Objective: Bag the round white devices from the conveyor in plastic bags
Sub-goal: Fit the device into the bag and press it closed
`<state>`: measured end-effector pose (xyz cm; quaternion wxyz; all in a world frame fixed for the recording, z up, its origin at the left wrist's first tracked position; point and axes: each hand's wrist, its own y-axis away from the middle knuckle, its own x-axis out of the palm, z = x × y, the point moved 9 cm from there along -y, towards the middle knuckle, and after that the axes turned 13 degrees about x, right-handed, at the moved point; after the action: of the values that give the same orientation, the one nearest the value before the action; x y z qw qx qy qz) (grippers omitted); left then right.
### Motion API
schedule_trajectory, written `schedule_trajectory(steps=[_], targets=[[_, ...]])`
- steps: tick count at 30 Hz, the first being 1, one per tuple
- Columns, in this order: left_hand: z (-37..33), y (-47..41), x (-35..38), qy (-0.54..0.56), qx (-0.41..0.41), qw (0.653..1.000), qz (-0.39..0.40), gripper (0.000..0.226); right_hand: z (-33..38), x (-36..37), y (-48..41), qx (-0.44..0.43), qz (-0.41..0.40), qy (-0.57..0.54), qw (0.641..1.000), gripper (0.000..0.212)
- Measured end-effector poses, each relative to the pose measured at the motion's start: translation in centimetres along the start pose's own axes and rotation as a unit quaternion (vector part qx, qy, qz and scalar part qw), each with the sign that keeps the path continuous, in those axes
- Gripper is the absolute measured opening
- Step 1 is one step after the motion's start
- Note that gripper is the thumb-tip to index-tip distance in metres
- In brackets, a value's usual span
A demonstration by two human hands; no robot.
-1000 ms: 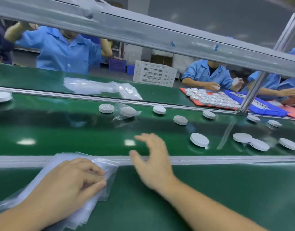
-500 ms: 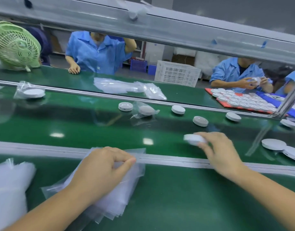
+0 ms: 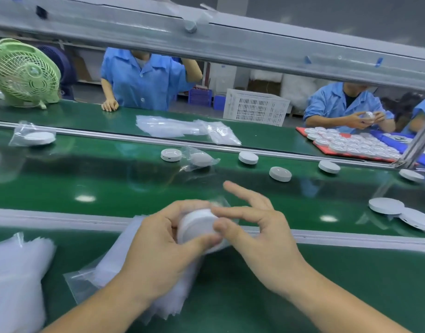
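Green conveyor table (image 3: 110, 183), loose devices (image 3: 280, 174) on it, we see left hand (image 3: 158, 255) fingers (image 3: 180, 209) curled round the round white device (image 3: 197, 224) above the bag stack (image 3: 105, 272) at the near edge, right hand (image 3: 262, 248) pinching it, other fingers (image 3: 245, 192) straight.

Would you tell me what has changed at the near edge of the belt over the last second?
The right hand reached out to the conveyor, picked up a round white device and brought it back to the near edge, pinching it. The left hand lifted from the stack of bags and now grips the device too. The stack stays put.
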<state>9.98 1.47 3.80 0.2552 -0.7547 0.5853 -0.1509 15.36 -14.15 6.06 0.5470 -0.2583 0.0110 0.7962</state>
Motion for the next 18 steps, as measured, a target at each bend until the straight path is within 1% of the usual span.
schedule_trajectory(steps=[1,2,3,4,6,7,8,9,10,11,12,13,15,16,17,18], targets=[[-0.2,0.0,-0.8,-0.010,0.014,0.998,-0.057,0.040,-0.7,0.9,-0.1,0.032,0.045,-0.015,0.998,0.040],[-0.3,-0.1,-1.3,-0.006,0.024,0.996,-0.088,0.033,-1.2,1.7,-0.1,0.061,0.079,-0.039,0.994,0.046],[-0.3,-0.1,-1.6,-0.001,0.029,0.995,-0.099,0.025,-1.6,2.2,-0.3,0.081,0.094,-0.069,0.990,0.043],[-0.3,-0.2,-1.7,0.014,0.027,0.994,-0.102,0.019,-1.6,2.5,-0.6,0.096,0.091,-0.090,0.987,0.035],[0.0,-0.6,-1.7,0.054,0.008,0.994,-0.098,0.018,-1.4,2.8,-1.8,0.106,0.070,-0.096,0.987,0.014],[0.3,-0.8,-1.7,0.067,-0.005,0.993,-0.098,0.022,-0.9,2.8,-2.6,0.089,0.060,-0.081,0.991,0.007],[0.7,-0.9,-1.9,0.065,-0.019,0.993,-0.095,0.029,-0.5,2.8,-3.7,0.068,0.049,-0.052,0.995,0.010],[1.4,-0.8,-2.2,0.028,-0.038,0.995,-0.089,0.041,-0.3,2.7,-5.0,0.057,0.038,-0.027,0.997,0.014],[1.8,-0.8,-2.7,-0.046,-0.055,0.994,-0.079,0.055,-0.6,2.4,-6.5,0.062,0.022,-0.013,0.998,0.015],[1.9,-0.7,-3.2,-0.144,-0.060,0.986,-0.059,0.064,-1.3,1.8,-8.2,0.078,-0.003,-0.006,0.997,0.015],[1.9,-0.5,-3.3,-0.232,-0.055,0.971,-0.028,0.068,-2.1,0.9,-10.0,0.091,-0.039,0.007,0.995,0.014],[2.0,-0.3,-2.9,-0.285,-0.045,0.957,0.011,0.067,-2.7,-0.2,-11.8,0.094,-0.083,0.032,0.992,0.014],[2.6,0.3,-1.7,-0.317,-0.040,0.943,0.096,0.050,-3.4,-2.1,-15.6,0.080,-0.155,0.117,0.978,0.012],[2.8,0.5,-1.1,-0.341,-0.030,0.929,0.140,0.040,-4.0,-2.4,-17.5,0.088,-0.161,0.169,0.968,0.015],[2.9,0.5,-0.6,-0.367,-0.008,0.912,0.182,0.035,-5.3,-2.3,-19.2,0.118,-0.142,0.227,0.956,0.018],[2.8,0.4,-0.1,-0.398,0.021,0.891,0.217,0.039,-7.1,-1.9,-20.5,0.167,-0.105,0.280,0.939,0.021]])
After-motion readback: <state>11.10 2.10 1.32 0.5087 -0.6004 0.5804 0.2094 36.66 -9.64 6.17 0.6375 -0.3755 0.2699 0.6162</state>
